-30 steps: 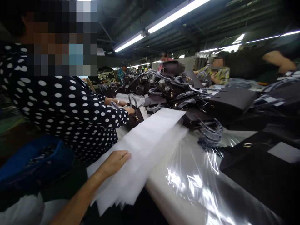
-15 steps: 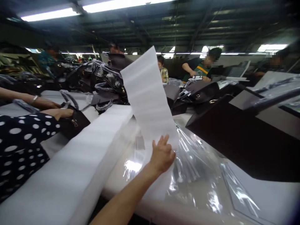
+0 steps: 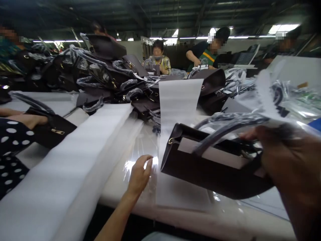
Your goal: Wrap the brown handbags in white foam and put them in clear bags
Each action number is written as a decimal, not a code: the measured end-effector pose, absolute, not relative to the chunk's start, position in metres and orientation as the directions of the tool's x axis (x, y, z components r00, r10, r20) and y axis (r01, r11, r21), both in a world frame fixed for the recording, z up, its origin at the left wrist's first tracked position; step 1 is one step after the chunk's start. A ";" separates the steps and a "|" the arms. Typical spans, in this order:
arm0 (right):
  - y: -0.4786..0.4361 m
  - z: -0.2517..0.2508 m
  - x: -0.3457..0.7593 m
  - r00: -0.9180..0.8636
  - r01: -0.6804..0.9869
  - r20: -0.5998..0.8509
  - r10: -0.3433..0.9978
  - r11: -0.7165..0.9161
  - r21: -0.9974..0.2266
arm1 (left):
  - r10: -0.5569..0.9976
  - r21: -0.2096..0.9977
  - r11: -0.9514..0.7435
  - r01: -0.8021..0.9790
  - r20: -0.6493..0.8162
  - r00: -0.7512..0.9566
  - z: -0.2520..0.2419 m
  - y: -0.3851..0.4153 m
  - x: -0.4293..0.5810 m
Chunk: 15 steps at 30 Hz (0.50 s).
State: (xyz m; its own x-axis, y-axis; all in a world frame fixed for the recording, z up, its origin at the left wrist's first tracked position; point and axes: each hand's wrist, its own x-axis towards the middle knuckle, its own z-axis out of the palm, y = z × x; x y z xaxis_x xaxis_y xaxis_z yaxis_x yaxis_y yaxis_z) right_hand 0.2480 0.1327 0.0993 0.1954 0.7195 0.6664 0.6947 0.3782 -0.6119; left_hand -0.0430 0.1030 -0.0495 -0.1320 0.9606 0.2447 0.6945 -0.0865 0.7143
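Note:
My right hand [image 3: 296,157] grips a dark brown handbag [image 3: 213,170] by its right end and holds it tilted above the table. The bag's handles [image 3: 225,129] are wrapped in clear plastic, and a pale strip lies along its top. Beneath and behind it lies a white foam sheet [image 3: 179,97], stretching away from me over clear plastic bags [image 3: 144,144]. Just left of the sheet is my left hand [image 3: 140,175], fingers curved and thumb apart, with nothing in it. A thick stack of white foam sheets [image 3: 82,150] lies farther left.
Many dark handbags [image 3: 100,77] are heaped along the back. A co-worker in a polka-dot sleeve [image 3: 15,134] handles another dark bag [image 3: 54,129] at left. Other people [image 3: 205,55] work behind the heap. Clear plastic wrapping [image 3: 298,97] lies at right.
The foam sheet, raised by my left hand before, now lies down on the table. My left hand has let go and moved left and down. My right hand has brought the handbag in over the sheet.

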 end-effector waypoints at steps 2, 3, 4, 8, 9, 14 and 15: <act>0.132 0.088 0.237 0.133 0.671 0.645 0.752 0.410 -0.617 | 0.948 0.703 -0.088 0.705 0.277 -0.157 -0.056 0.072 -0.055; 0.132 0.083 0.232 0.090 0.664 0.639 0.764 0.433 -0.610 | 0.944 0.693 -0.104 0.713 0.295 -0.149 -0.061 0.060 -0.058; 0.131 0.078 0.227 0.042 0.662 0.637 0.770 0.456 -0.595 | 0.939 0.679 -0.127 0.723 0.317 -0.133 -0.067 0.049 -0.059; 0.125 0.064 0.215 -0.099 0.675 0.643 0.759 0.526 -0.517 | 0.919 0.602 -0.180 0.778 0.384 -0.085 -0.093 0.031 -0.062; 0.124 0.062 0.213 -0.114 0.678 0.651 0.751 0.538 -0.501 | 0.921 0.592 -0.177 0.786 0.381 -0.081 -0.098 0.030 -0.064; 0.118 0.062 0.210 -0.166 0.674 0.696 0.699 0.596 -0.437 | 0.933 0.587 -0.185 0.788 0.358 -0.047 -0.110 0.032 -0.073; 0.117 0.063 0.210 -0.183 0.672 0.700 0.690 0.608 -0.423 | 0.933 0.587 -0.186 0.788 0.357 -0.045 -0.110 0.032 -0.074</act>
State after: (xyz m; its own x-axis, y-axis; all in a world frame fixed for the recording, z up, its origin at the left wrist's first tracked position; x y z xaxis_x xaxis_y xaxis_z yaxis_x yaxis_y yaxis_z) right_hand 0.2105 0.1170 0.0631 -0.1832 0.6899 0.7003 0.6718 0.6080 -0.4232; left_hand -0.0740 0.0322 -0.1104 -0.0455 0.9332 0.3566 0.7878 -0.1860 0.5872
